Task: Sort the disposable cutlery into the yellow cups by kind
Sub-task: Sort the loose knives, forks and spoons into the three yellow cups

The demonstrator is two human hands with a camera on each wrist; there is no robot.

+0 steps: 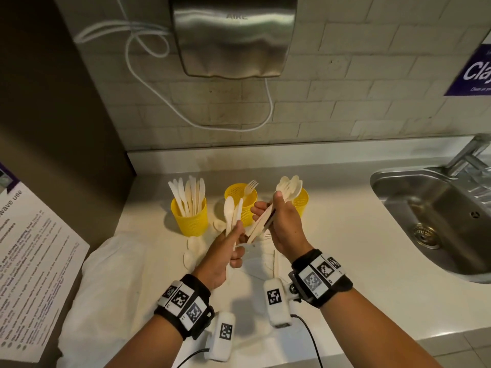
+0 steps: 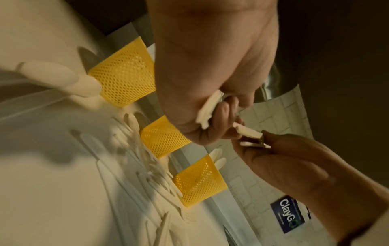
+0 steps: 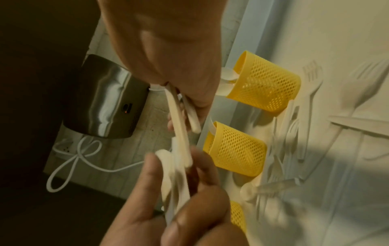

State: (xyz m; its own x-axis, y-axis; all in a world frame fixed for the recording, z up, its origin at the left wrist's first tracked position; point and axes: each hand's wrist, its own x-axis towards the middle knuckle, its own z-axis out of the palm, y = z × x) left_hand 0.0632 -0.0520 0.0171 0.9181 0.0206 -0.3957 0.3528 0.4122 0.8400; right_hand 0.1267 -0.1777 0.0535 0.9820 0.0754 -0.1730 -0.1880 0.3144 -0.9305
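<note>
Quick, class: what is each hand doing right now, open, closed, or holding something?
Left hand: closed, holding a few white spoons.
Right hand: closed, gripping a bundle of spoons by the handles.

Three yellow cups (image 1: 189, 217) with a perforated mesh pattern stand on the off-white counter (image 1: 345, 235) left of the steel-grey sink (image 1: 435, 221), holding cream-white cutlery (image 1: 188, 193), below a white-tiled wall (image 1: 345, 83).

Perforated plastic yellow cups (image 1: 189, 217); matt plastic cutlery (image 1: 188, 193); glossy steel sink (image 1: 435, 216).
</note>
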